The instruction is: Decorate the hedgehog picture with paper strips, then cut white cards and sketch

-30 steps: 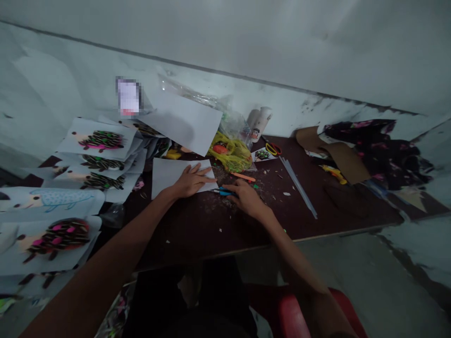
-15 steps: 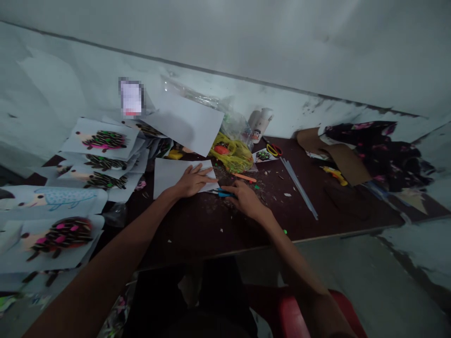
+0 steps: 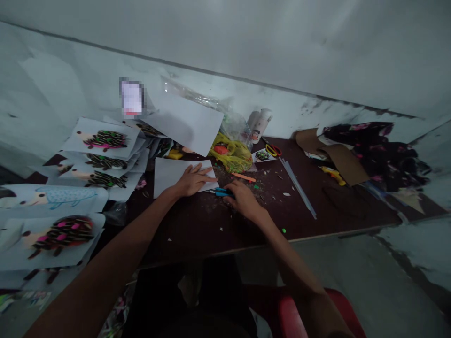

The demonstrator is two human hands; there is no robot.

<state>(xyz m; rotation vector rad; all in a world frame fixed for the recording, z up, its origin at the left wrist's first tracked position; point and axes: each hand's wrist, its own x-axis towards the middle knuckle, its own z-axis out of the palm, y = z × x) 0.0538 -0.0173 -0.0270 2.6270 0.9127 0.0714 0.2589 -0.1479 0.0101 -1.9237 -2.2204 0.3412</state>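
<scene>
My left hand [image 3: 193, 180] lies flat on a white sheet of paper [image 3: 167, 173], fingers stretched out toward its right edge. Just right of that sheet, my right hand [image 3: 244, 199] closes around a blue-handled tool [image 3: 223, 192]. The tool's thin pale tip points left at the paper's lower right corner. Its exact kind is too small to make out, and the fingers hide part of the handle. An orange strip [image 3: 244, 177] rests above the right hand, close to a yellow net-like bag [image 3: 230, 155] with colourful bits.
Paper sheets with hedgehog pictures [image 3: 102, 140] are stacked at left. Behind stand another white sheet [image 3: 186, 124] and a patterned cup [image 3: 261, 124]. Yellow-and-red scissors [image 3: 273, 149], clear sticks [image 3: 299, 188], a yellow glue gun [image 3: 333, 175] and dark flowered cloth [image 3: 391, 155] lie right.
My right hand has shifted slightly left and down with the blue-handled tool, and more of the handle shows. My left hand stays on the paper.
</scene>
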